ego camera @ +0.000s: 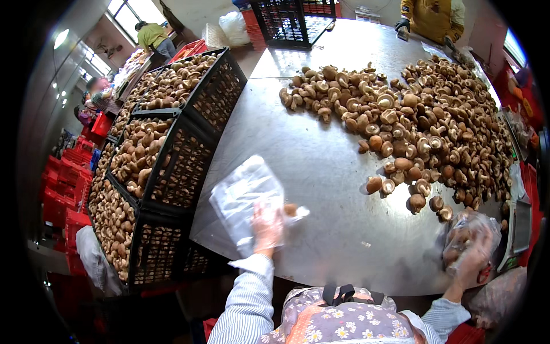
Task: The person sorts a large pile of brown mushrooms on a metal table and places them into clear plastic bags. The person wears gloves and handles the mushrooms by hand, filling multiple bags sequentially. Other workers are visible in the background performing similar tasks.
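My left hand (266,225) rests on a stack of clear plastic bags (247,193) lying on the metal table; its fingers are blurred, so I cannot tell if they grip one. Just right of it lies a single mushroom (291,210) beside a bit of white plastic. At the right edge, my right hand (475,249) is closed on a clear plastic bag of mushrooms (462,236), next to a scale (517,228). A large heap of brown shiitake mushrooms (447,124) spreads over the table's right side, with a few loose ones at its near edge.
Black plastic crates (182,167) full of mushrooms stand along the table's left side. An empty black crate (283,26) sits at the far end. Across the table stands a gloved co-worker (429,21). Red-handled scissors (484,273) lie near the right hand. Red crates (68,189) are stacked far left.
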The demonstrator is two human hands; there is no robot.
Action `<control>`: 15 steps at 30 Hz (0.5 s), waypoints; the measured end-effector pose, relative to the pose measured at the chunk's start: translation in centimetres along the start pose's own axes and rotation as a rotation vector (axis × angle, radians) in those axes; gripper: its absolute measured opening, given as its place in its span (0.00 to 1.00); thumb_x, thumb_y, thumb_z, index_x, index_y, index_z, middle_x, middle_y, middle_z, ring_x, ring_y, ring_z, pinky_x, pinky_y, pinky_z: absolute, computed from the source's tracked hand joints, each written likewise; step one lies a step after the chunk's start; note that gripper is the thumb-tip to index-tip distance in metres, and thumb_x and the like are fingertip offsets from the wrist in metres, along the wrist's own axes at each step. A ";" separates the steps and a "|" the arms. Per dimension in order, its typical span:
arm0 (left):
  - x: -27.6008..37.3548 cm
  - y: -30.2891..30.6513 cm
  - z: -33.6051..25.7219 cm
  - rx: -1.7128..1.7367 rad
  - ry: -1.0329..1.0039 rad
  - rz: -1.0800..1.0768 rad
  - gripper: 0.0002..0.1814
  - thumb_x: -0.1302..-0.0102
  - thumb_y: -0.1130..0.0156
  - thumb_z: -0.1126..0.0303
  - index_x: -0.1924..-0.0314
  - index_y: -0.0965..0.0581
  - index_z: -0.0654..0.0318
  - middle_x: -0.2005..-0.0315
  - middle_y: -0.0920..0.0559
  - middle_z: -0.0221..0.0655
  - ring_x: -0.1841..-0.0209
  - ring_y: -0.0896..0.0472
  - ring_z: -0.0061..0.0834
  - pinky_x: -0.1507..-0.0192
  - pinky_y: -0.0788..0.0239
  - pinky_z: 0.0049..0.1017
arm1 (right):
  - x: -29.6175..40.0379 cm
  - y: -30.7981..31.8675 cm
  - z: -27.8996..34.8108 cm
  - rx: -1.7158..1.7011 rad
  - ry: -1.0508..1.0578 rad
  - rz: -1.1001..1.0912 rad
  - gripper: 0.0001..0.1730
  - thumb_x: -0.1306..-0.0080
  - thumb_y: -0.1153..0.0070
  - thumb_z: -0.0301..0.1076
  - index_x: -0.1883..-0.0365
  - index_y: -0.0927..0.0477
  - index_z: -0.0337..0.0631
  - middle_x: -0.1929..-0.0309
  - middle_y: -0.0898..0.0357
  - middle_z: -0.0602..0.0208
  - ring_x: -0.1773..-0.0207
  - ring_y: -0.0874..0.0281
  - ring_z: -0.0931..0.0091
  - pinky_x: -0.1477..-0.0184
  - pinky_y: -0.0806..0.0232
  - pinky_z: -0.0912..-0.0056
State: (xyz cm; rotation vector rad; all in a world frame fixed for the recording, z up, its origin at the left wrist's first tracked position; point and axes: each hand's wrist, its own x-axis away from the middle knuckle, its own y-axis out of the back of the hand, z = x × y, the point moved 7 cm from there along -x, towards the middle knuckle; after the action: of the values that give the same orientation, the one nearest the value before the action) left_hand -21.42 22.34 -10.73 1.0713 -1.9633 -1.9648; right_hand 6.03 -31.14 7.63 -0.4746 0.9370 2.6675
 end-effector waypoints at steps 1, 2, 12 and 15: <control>-1.0 -1.8 -1.7 0.050 -0.015 -0.003 0.16 0.31 0.42 0.60 0.48 0.16 0.54 0.39 0.23 0.52 0.36 0.29 0.57 0.38 0.34 0.53 | 1.3 -2.6 2.3 -0.185 0.047 0.075 0.15 0.19 0.55 0.32 0.44 0.20 0.35 0.47 0.20 0.63 0.47 0.20 0.73 0.41 0.28 0.71; -2.1 -2.2 -4.2 0.144 0.032 -0.042 0.15 0.32 0.41 0.58 0.51 0.15 0.54 0.43 0.21 0.53 0.38 0.27 0.56 0.39 0.34 0.53 | 2.7 -4.7 4.5 -0.177 0.035 0.173 0.13 0.20 0.54 0.28 0.47 0.19 0.35 0.47 0.20 0.64 0.51 0.20 0.74 0.44 0.27 0.70; -5.2 -1.2 -4.0 0.291 0.015 0.287 0.20 0.43 0.29 0.60 0.50 0.16 0.55 0.49 0.19 0.42 0.46 0.23 0.45 0.46 0.29 0.45 | 13.0 -13.0 13.1 -0.218 0.254 0.685 0.11 0.32 0.52 0.16 0.58 0.18 0.33 0.63 0.16 0.63 0.59 0.18 0.76 0.54 0.24 0.74; -3.6 -2.8 3.4 0.490 0.299 0.231 0.12 0.40 0.30 0.64 0.58 0.15 0.59 0.60 0.17 0.40 0.58 0.19 0.40 0.55 0.27 0.39 | 14.9 -13.8 11.1 -0.352 -0.009 0.711 0.11 0.31 0.51 0.17 0.58 0.17 0.34 0.62 0.16 0.62 0.61 0.17 0.76 0.55 0.24 0.75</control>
State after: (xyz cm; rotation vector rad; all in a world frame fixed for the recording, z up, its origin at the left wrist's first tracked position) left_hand -19.74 27.45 -12.43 1.0940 -2.3198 -1.1574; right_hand -4.96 -11.46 2.31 -0.2157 0.7231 3.5035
